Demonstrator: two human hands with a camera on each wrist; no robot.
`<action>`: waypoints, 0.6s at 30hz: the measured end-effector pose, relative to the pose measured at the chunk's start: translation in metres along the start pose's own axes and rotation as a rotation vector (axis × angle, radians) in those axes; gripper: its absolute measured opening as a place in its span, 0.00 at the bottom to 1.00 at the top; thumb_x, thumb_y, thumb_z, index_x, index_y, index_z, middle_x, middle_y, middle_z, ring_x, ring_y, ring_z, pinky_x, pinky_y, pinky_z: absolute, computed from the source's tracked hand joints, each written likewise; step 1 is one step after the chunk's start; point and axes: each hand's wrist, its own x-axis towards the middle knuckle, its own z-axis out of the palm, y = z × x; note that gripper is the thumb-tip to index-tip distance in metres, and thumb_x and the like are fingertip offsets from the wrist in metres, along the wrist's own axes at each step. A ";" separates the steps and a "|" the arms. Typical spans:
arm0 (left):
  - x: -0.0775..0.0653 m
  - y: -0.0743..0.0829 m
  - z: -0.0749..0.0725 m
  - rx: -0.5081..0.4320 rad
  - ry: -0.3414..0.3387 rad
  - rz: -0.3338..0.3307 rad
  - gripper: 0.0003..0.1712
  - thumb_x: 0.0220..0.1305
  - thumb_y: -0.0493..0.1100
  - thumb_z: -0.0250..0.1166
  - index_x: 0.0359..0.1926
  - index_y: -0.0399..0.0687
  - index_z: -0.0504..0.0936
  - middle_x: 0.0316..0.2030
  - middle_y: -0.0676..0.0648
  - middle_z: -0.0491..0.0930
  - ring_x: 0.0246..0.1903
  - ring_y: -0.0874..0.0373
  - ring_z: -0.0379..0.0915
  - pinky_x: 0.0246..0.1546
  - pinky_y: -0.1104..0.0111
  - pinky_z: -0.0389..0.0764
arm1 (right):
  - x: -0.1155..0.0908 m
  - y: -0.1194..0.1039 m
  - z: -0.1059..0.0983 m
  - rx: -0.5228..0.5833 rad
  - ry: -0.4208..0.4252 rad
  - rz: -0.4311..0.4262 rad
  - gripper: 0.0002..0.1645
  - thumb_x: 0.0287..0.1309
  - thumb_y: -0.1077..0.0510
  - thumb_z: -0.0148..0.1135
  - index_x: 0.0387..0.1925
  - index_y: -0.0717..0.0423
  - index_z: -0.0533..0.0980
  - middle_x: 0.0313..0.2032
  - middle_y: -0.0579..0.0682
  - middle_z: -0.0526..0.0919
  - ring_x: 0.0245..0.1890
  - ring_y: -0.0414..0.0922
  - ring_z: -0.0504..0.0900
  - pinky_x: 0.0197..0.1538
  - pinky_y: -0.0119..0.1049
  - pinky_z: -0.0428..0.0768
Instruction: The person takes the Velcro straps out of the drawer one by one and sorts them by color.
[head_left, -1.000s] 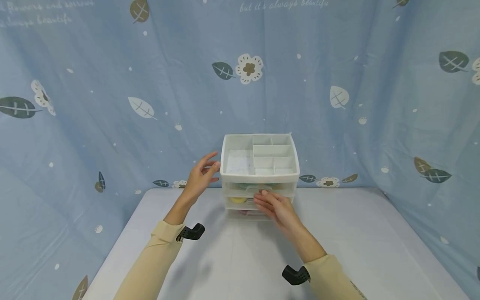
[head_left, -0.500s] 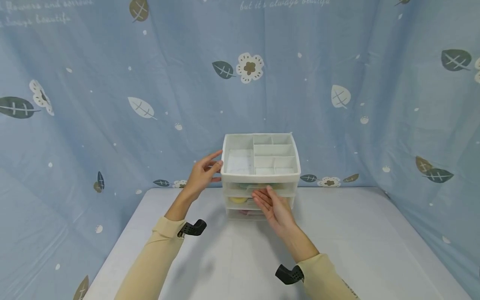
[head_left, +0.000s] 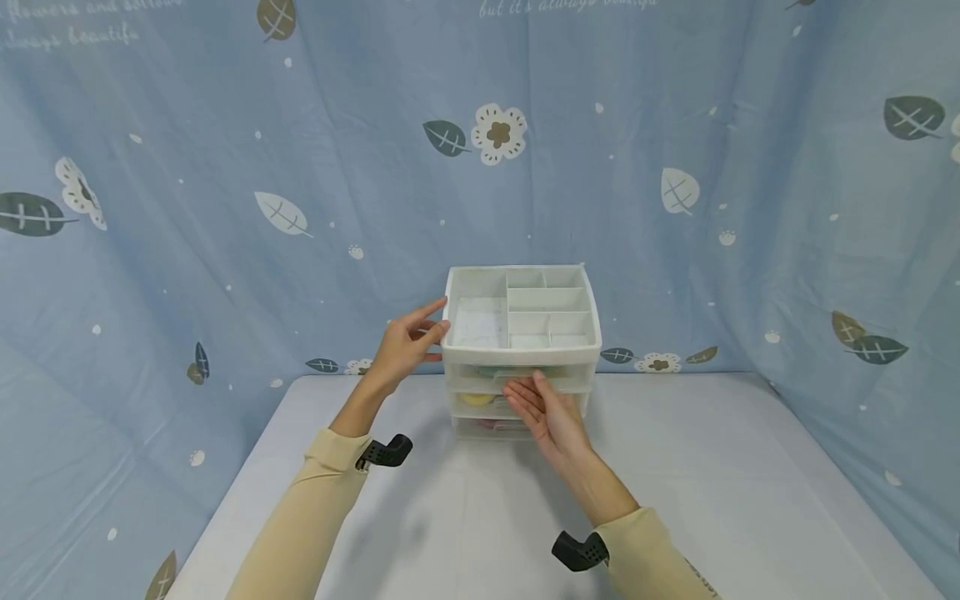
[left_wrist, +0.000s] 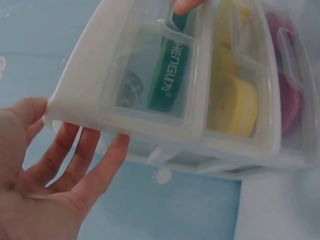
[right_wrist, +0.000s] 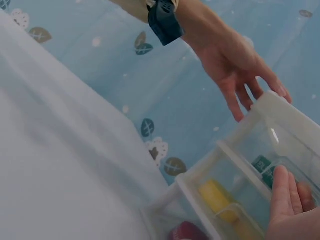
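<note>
A white plastic drawer unit (head_left: 521, 357) with three translucent drawers stands at the table's back edge. My left hand (head_left: 401, 350) touches its left side, fingers spread along the side panel (left_wrist: 90, 90) and thumb at the upper rim. In front, my right hand (head_left: 551, 421) has its fingertips at the handle of the top drawer (head_left: 468, 377), palm turned upward. Through that drawer shows a green item (left_wrist: 170, 75) with white lettering. Yellow rounded items (left_wrist: 234, 107) lie in the middle drawer, dark red ones (left_wrist: 291, 107) in the bottom drawer. All three drawers look closed.
The unit's top tray (head_left: 480, 325) is split into several compartments. A white cloth covers the table (head_left: 675, 467). Directly behind hangs a blue curtain (head_left: 360, 167) with leaf and flower prints. Each wrist wears a black camera mount (head_left: 386, 451).
My left hand has moved slightly right, onto the unit's side. My right hand has shifted a little left and turned its palm upward at the top drawer's handle. The drawers have not visibly moved.
</note>
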 end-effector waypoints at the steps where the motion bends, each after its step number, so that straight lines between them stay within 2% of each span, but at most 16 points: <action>1: 0.000 0.000 0.000 -0.004 -0.001 -0.001 0.31 0.74 0.43 0.56 0.74 0.48 0.62 0.56 0.28 0.75 0.50 0.37 0.78 0.50 0.45 0.83 | 0.000 0.000 0.000 -0.003 -0.003 0.001 0.25 0.74 0.49 0.50 0.55 0.69 0.70 0.44 0.55 0.86 0.50 0.47 0.86 0.59 0.33 0.80; 6: 0.001 -0.002 -0.001 -0.051 -0.007 -0.016 0.29 0.75 0.42 0.55 0.74 0.50 0.62 0.56 0.27 0.74 0.47 0.40 0.78 0.51 0.43 0.81 | -0.005 -0.001 -0.001 -0.020 -0.007 0.008 0.26 0.73 0.48 0.50 0.55 0.68 0.70 0.45 0.55 0.86 0.51 0.47 0.86 0.59 0.32 0.80; 13: 0.002 0.001 -0.003 -0.035 0.003 -0.051 0.30 0.73 0.45 0.57 0.73 0.53 0.64 0.55 0.30 0.76 0.46 0.44 0.79 0.45 0.59 0.87 | -0.015 0.000 -0.006 -0.071 -0.014 0.026 0.30 0.72 0.45 0.51 0.59 0.67 0.69 0.48 0.55 0.86 0.52 0.47 0.85 0.58 0.32 0.81; 18: 0.002 0.000 -0.004 -0.041 -0.004 -0.053 0.30 0.73 0.44 0.58 0.73 0.53 0.64 0.55 0.29 0.76 0.48 0.40 0.80 0.46 0.57 0.87 | -0.026 0.002 -0.008 -0.067 -0.020 0.049 0.30 0.72 0.46 0.52 0.60 0.68 0.69 0.47 0.54 0.87 0.52 0.47 0.85 0.58 0.33 0.81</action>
